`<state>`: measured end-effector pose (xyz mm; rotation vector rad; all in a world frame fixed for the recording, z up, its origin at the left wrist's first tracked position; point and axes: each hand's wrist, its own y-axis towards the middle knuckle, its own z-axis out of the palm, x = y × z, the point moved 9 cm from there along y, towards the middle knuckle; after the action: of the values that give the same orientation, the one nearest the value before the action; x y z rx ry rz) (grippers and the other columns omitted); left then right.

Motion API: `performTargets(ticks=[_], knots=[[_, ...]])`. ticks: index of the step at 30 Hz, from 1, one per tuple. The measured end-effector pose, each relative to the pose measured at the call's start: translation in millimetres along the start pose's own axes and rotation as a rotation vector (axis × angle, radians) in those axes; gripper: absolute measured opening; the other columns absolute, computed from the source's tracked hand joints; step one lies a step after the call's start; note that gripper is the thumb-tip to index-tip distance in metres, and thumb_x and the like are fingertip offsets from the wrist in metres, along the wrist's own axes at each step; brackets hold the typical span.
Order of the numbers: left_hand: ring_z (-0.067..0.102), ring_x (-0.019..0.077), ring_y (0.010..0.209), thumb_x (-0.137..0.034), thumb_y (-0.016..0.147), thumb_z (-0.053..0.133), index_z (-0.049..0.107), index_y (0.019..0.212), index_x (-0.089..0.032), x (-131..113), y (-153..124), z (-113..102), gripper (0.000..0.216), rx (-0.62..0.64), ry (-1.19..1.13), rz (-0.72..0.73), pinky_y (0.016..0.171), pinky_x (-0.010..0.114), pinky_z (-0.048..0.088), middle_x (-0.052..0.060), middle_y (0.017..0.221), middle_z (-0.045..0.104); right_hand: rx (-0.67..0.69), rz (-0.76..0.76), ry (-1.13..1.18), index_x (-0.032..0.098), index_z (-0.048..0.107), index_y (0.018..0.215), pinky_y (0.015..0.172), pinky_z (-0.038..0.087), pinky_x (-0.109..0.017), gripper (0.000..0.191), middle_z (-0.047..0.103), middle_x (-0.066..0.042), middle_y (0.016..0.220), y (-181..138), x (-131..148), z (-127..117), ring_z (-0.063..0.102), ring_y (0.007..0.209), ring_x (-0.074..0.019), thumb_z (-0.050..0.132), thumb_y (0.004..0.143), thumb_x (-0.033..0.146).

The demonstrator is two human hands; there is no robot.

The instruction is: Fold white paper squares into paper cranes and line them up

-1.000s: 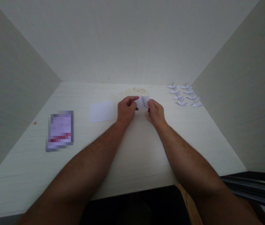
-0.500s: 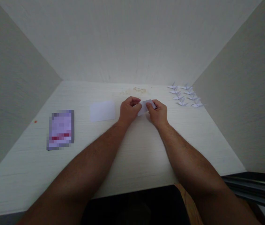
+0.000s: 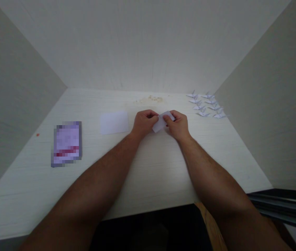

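Folding a small sheet of paper (image 3: 161,122), we hold it between both hands just above the white table (image 3: 148,167), near the table's middle. We judge the step in hand to be an early fold of a paper crane, since the piece looks only partly creased and tilts down toward the left. Our left hand (image 3: 143,122) is curled, its thumb and fingertips pinching the left edge of the paper. Our right hand (image 3: 178,124) is likewise closed in a pinch, thumb on top, gripping the right part of the paper. Neither hand is spread; both are drawn close together with the paper bridging them. The next move, as we judge it, calls for bringing edges squarely together and pressing a sharp crease, with care that the thin paper does not slip or skew. A blank sheet (image 3: 114,122) lies flat just left of the left hand. A blurred card (image 3: 67,143) lies farther left. Finished cranes (image 3: 206,104) stand in a cluster at the far right corner, well apart from the hands.
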<state>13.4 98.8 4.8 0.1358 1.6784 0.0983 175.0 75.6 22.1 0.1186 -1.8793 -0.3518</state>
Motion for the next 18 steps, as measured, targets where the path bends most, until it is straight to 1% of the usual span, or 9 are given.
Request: performTargets(ticks=[6,12,18], knots=[[0.054,0.0125,0.055,-0.026,0.067,0.067,0.072,0.066,-0.018,-3.6,-1.1,3.8,0.010,0.048,0.047,0.013,0.052,0.025,0.042,0.000,0.060,0.066,0.023,0.079,0.056,0.019,0.067,0.073,0.051,0.042,-0.027,0.021,0.061,0.002,0.059,-1.3,-7.5,-3.2,0.052,0.052,-0.0126,0.067,0.075,0.040],[0.052,0.0121,0.054,-0.027,0.068,0.066,0.071,0.064,-0.017,-6.9,-2.9,5.1,0.011,0.071,0.077,0.008,0.051,0.024,0.039,0.000,0.058,0.064,0.041,0.108,0.084,0.019,0.065,0.069,0.049,0.043,-0.025,0.022,0.062,0.002,0.058,-1.0,-6.9,-5.3,0.052,0.051,-0.0120,0.068,0.072,0.041],[0.049,0.0113,0.053,-0.027,0.067,0.065,0.069,0.062,-0.017,-10.0,-4.0,5.9,0.012,0.089,0.091,0.033,0.049,0.023,0.037,-0.001,0.056,0.061,0.124,0.195,0.136,0.018,0.065,0.070,0.047,0.044,-0.024,0.023,0.063,0.002,0.059,1.9,-9.3,-2.0,0.053,0.049,-0.0110,0.070,0.068,0.040]])
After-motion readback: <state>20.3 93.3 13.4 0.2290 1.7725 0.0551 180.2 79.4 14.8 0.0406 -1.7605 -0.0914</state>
